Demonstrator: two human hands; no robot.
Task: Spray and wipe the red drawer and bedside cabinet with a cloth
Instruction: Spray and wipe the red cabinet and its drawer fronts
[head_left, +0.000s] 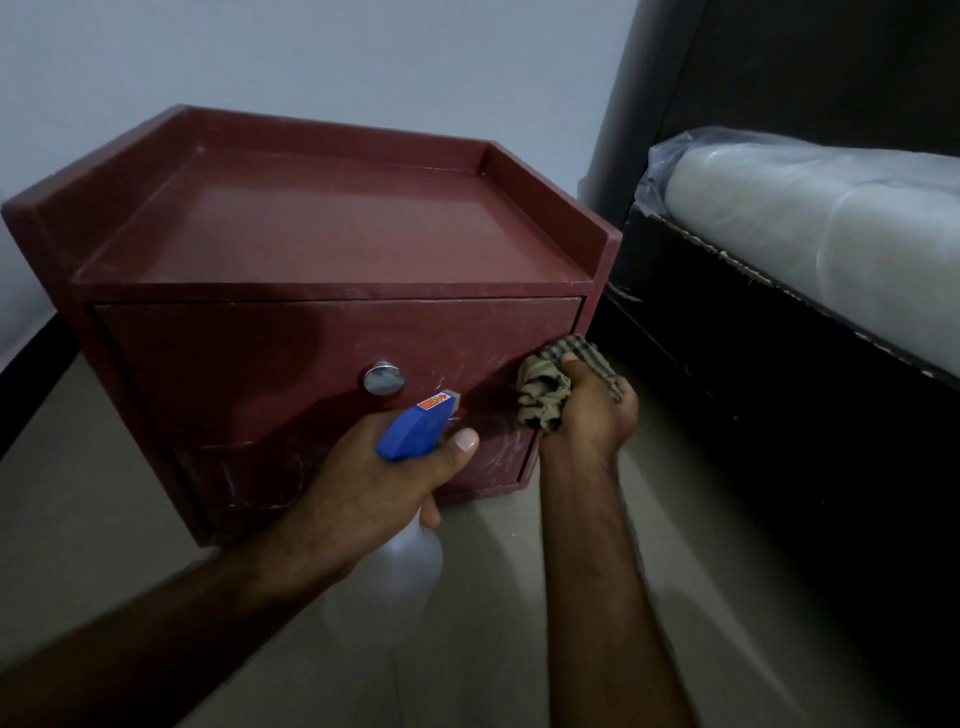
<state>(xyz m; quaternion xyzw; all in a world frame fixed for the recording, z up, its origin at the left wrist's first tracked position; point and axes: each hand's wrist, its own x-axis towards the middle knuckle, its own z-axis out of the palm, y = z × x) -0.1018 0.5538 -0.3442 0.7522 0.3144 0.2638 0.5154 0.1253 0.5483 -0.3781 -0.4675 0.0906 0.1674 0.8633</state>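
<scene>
At the red drawer (234, 364), right hand (592, 410) tight around cloth (545, 384), left hand (374, 483) around spray bottle (410, 428).

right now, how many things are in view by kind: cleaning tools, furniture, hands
cleaning tools: 2 (spray bottle, cloth)
furniture: 2 (red bedside cabinet, bed)
hands: 2 (left hand grips the spray bottle, right hand holds the cloth)
total: 6

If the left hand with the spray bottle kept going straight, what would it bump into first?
Probably the red drawer front, just right of its metal knob; the spray bottle would touch before the left hand. Depth is unclear.
</scene>
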